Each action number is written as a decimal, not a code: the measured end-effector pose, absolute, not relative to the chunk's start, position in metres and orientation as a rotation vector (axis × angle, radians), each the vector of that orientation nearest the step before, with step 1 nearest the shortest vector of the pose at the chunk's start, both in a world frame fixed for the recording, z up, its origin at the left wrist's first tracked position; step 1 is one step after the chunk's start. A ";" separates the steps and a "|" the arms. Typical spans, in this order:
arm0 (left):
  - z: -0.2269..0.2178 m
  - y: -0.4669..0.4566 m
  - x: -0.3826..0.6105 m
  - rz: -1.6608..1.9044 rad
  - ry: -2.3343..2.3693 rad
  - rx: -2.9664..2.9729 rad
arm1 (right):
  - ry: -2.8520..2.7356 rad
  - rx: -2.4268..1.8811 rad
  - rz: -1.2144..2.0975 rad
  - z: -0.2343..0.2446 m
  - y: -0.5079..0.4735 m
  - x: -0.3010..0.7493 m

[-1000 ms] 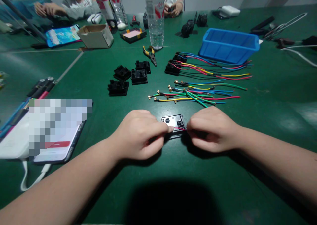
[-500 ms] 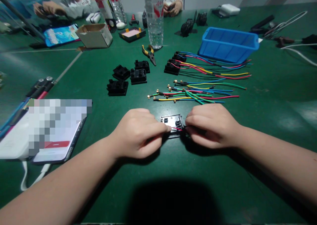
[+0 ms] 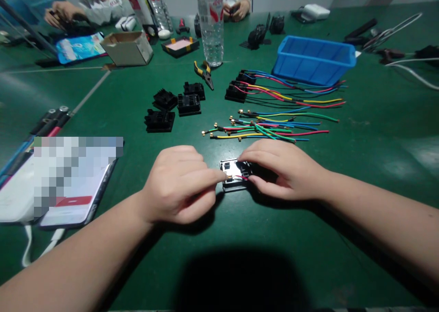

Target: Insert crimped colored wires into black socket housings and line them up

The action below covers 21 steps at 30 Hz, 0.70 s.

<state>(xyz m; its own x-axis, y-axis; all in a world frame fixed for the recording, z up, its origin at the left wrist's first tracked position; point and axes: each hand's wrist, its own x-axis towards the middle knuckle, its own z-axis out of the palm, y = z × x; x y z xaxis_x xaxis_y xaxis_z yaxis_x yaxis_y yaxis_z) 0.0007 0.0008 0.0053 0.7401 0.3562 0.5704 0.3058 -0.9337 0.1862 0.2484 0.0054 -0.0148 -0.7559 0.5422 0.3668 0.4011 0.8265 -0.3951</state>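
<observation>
A small black plastic housing (image 3: pixel 231 187) with a shiny inner face lies on the green table between my hands. A short red wire (image 3: pixel 241 178) runs across it, with a brass-coloured end at the left. My left hand (image 3: pixel 181 186) is closed, its index finger stretched out with the tip on that brass end. Whatever its curled fingers may hold is hidden. My right hand (image 3: pixel 284 170) grips the housing's right side, fingers over the far edge and thumb at the near right corner by the wire. Its fingers cover part of the housing.
Beyond my hands lie loose coloured wires (image 3: pixel 260 130) with brass ends, wired black housings (image 3: pixel 236 91) and several bare black housings (image 3: pixel 159 121). Farther back are pliers (image 3: pixel 205 75), a water bottle (image 3: pixel 213 37) and a blue bin (image 3: pixel 313 62). A phone (image 3: pixel 80 184) lies left. Other people's hands show at the far side.
My right hand has spread from a pinch at the housing's right edge to reach over its far side. My left index finger has straightened and drawn slightly left, uncovering the brass end.
</observation>
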 end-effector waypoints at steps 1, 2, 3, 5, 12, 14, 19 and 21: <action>0.005 0.000 0.001 0.965 0.533 2.855 | -2.538 -0.694 0.401 -0.015 0.005 0.248; 0.004 0.000 0.000 0.963 0.522 2.855 | -2.541 -0.687 0.393 -0.015 0.005 0.248; 0.003 0.000 0.000 0.956 0.513 2.858 | -2.541 -0.678 0.385 -0.015 0.005 0.248; 0.002 0.001 0.000 0.937 0.507 2.866 | -2.540 -0.664 0.375 -0.015 0.006 0.248; 0.000 0.005 0.000 0.872 0.550 2.895 | -2.558 -0.511 0.349 -0.012 0.007 0.249; 0.000 0.005 0.000 0.864 0.561 2.905 | -2.597 -0.449 0.318 -0.012 0.006 0.250; 0.002 0.006 0.000 0.849 0.552 2.887 | -2.648 -0.420 0.294 -0.012 0.006 0.251; 0.002 0.006 0.000 0.833 0.559 2.863 | -2.649 -0.420 0.295 -0.012 0.006 0.251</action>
